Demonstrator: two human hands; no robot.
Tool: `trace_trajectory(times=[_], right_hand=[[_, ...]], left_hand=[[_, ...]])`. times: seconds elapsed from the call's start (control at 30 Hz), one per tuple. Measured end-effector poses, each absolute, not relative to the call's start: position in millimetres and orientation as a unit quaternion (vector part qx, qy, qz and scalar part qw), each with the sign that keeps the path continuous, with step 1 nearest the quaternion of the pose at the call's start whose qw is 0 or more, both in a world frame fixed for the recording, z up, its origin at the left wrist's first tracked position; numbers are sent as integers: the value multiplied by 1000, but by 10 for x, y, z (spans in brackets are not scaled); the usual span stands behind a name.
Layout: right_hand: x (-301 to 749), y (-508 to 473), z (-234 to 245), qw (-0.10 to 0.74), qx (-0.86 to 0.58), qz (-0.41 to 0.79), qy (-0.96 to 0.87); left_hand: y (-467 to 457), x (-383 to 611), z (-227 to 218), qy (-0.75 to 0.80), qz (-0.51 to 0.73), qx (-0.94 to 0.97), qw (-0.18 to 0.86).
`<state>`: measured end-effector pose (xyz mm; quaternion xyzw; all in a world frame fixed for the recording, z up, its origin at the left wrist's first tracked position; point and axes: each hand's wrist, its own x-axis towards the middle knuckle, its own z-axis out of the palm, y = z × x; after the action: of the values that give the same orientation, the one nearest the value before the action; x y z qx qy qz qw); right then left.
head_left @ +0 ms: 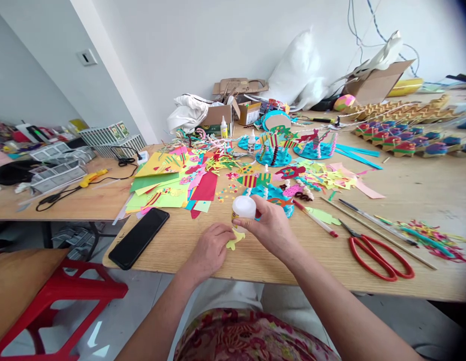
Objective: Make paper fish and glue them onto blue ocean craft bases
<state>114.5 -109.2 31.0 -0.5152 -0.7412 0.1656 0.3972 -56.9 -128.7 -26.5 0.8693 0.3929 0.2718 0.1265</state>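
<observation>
My right hand [272,223] is closed round a white glue bottle [244,206], its base turned up toward me and its nozzle hidden underneath. Below it lies a small pale-yellow paper cutout [236,240], perhaps a fish shape. The closed fingers of my left hand [212,245] hold the cutout's left edge against the table. Just behind the bottle stands a blue round base [266,191] with paper fish and twisted pipe-cleaner stems. A red-capped pen [315,218] and a pale-green paper cutout [323,216] lie right of my right hand.
Red-handled scissors [381,255], a wooden stick [379,233] and a grey pen [376,222] lie to the right. On the left are a black phone [139,238] and stacked coloured paper [158,188]. Finished-looking fish pieces on blue bases [273,156] and painted egg cartons [406,138] stand farther back.
</observation>
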Motion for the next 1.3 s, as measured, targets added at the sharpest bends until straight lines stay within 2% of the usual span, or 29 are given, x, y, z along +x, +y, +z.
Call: trace_trajectory(times=[0.77, 1.03, 1.3], right_hand=[[1189, -1110, 336, 407, -506, 171, -741], [1188, -1125, 302, 372, -525, 176, -745], [1178, -1088, 317, 384, -526, 172, -739]], left_hand=[[-1288, -564, -267, 396, 277, 865, 135], [-1298, -565, -251, 403, 265, 866, 129], [-1288, -568, -269, 394, 276, 867, 132]])
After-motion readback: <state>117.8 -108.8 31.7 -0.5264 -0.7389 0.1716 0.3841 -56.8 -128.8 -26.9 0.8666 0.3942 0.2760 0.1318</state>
